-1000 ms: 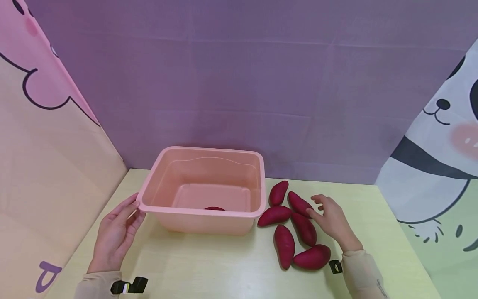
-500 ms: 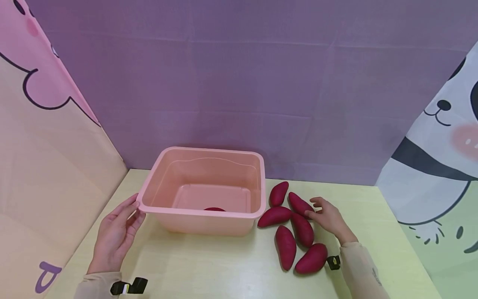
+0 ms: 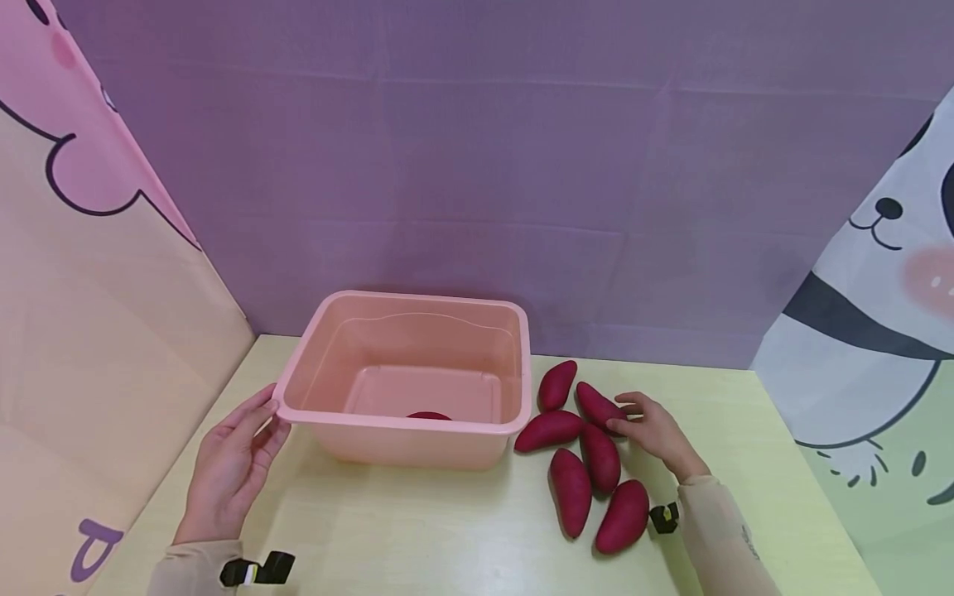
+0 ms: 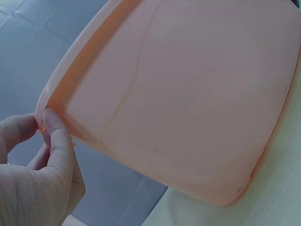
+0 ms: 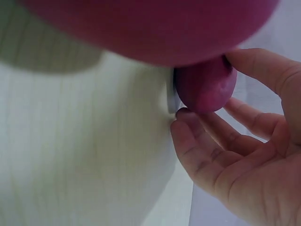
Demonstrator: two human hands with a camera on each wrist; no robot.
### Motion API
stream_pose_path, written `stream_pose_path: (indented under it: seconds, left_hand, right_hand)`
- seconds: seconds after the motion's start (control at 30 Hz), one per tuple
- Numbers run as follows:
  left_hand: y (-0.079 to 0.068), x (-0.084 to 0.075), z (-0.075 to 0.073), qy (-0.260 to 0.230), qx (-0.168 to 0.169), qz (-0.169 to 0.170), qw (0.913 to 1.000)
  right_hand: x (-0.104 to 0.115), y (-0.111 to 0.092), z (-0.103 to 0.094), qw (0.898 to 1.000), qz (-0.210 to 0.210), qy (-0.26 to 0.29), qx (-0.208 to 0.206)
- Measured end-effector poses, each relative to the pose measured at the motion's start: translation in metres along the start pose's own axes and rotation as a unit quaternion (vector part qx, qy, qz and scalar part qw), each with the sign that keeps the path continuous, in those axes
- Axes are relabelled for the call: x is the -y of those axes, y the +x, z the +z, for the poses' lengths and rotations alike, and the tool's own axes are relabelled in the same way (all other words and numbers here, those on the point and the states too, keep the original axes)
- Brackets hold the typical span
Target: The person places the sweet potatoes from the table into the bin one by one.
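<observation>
My left hand pinches the left front corner of a pink plastic basin. In the left wrist view, the thumb and fingers lie on either side of its rim. A dark red sweet potato shows partly inside, mostly hidden by the front wall. To the basin's right, several sweet potatoes lie in a loose group. My right hand holds the end of the back right sweet potato between thumb and fingers. In the right wrist view, that sweet potato is partly covered by a nearer one.
Closest to the right wrist lies one sweet potato, beside another. The light wooden table ends at a purple cloth wall. Printed side panels flank it. A black camera sits by the right wrist.
My right hand has shifted slightly left, its fingers closing round the sweet potato. The nearest sweet potato has turned more upright, and the one above it has shifted slightly left. The left hand stays put.
</observation>
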State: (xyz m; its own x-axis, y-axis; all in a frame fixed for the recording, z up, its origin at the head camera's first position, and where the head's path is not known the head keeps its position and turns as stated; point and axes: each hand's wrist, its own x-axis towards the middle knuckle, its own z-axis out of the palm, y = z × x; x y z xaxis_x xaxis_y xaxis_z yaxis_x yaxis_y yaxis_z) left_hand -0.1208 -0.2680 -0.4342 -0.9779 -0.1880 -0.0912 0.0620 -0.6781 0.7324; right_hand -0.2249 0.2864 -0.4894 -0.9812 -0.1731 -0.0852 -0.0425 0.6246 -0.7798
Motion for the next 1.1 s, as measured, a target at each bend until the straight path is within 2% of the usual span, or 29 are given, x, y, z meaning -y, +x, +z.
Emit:
stream_pose_path:
  seconds: [0.57, 1.1]
  left_hand:
    - [-0.001, 0.000, 0.001, 0.001, 0.000, 0.001, 1.0000]
    - [-0.002, 0.001, 0.000, -0.007, 0.001, 0.005, 1.0000]
  right_hand:
    - [0.000, 0.002, -0.002, 1.000, 0.014, 0.027, 0.003]
    - [0.034, -0.004, -0.018, 0.999, -0.030, 0.042, 0.000]
